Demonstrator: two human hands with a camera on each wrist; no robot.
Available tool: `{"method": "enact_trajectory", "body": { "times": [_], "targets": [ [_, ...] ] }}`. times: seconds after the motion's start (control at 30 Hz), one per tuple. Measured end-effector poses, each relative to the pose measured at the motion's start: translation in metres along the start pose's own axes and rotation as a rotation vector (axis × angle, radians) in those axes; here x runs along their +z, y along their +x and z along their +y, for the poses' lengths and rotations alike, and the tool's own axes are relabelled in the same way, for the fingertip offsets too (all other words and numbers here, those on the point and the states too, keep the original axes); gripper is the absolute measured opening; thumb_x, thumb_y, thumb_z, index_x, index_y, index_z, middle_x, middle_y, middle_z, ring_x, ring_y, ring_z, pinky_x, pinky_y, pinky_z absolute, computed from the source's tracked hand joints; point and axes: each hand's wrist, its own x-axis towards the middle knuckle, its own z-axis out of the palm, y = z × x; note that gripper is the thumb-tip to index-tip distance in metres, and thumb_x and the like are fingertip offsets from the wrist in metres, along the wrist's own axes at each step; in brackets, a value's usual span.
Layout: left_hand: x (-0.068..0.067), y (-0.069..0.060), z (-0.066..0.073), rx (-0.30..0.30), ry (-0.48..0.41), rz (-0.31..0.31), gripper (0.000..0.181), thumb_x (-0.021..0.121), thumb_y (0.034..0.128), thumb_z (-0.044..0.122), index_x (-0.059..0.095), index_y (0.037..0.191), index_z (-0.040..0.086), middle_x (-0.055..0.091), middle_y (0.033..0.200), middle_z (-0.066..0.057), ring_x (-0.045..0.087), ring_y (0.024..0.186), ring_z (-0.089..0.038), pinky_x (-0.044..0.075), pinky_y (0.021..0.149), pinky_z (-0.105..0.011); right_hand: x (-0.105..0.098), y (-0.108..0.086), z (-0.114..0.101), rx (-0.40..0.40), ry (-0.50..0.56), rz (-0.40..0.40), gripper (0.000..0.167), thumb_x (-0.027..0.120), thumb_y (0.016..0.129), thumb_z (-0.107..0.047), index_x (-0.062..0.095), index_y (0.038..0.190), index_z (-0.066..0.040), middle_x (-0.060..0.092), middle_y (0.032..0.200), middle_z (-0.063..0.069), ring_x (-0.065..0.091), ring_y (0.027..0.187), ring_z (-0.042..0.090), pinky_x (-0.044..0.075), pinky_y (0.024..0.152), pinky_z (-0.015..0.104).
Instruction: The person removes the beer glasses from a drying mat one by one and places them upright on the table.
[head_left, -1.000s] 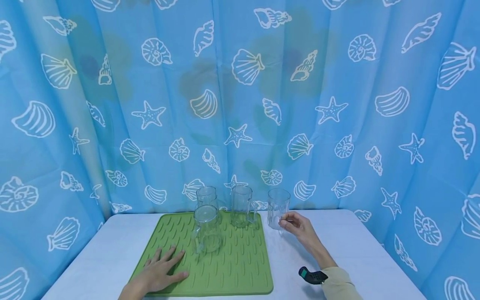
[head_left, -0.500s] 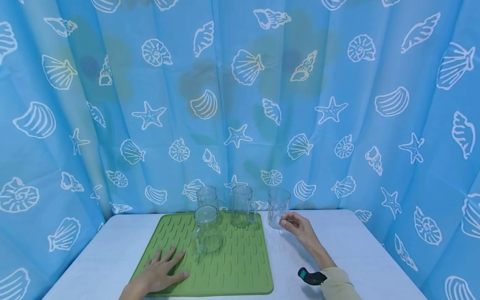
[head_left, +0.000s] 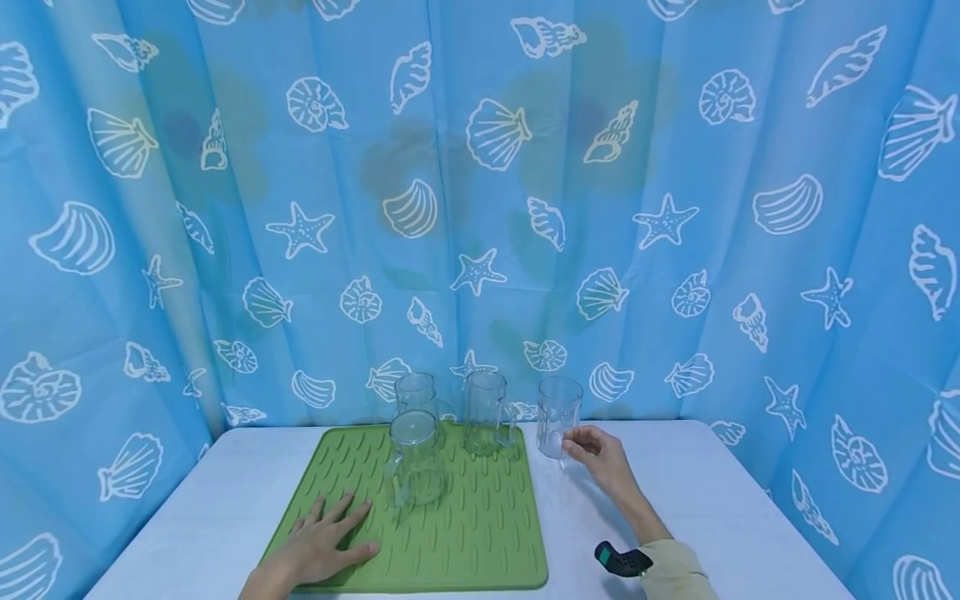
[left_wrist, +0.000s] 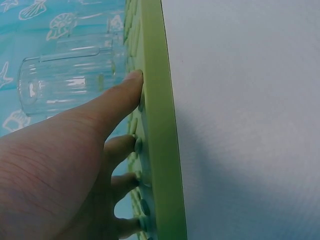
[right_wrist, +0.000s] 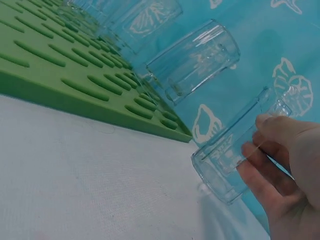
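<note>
Pinching a glass mug in my right grip just right of the green mat, left grip spread and empty on that mat, I see three other mugs standing there, so I'd judge three done and only this one left.

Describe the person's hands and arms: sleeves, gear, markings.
Left hand and right hand: five-fingered, no gloves or rings visible. Right arm: loose pale beige sleeve, with a curved black device at the cuff bearing a small green patch. No sleeve shows on the left. No cables visible.
</note>
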Motion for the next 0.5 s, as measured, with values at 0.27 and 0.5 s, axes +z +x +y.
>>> {"method": "enact_trajectory", "body": {
  "times": [0.27, 0.5],
  "targets": [
    [-0.001, 0.0, 0.001, -0.004, 0.008, -0.006, 0.078, 0.057, 0.0888, 0.064, 0.041, 0.151, 0.019, 0.028, 0.16, -0.018, 0.01, 0.142, -0.063, 0.016, 0.104, -0.082, 0.0, -0.003, -0.011, 0.027, -0.122, 0.102, 0.034, 0.074, 0.089, -0.031, 0.063, 0.112, -0.009, 0.068, 0.105, 0.009, 0.066, 0.101, 0.022, 0.053, 0.08, 0.018],
    [0.001, 0.003, -0.001, -0.003, 0.029, -0.002, 0.078, 0.056, 0.0888, 0.065, 0.041, 0.151, 0.019, 0.029, 0.16, -0.018, 0.012, 0.141, -0.063, 0.017, 0.103, -0.082, -0.002, -0.005, -0.023, 0.049, -0.114, 0.133, 0.033, 0.073, 0.089, -0.034, 0.064, 0.109, -0.009, 0.068, 0.099, 0.009, 0.065, 0.089, 0.015, 0.056, 0.07, 0.017]
  ]
}}
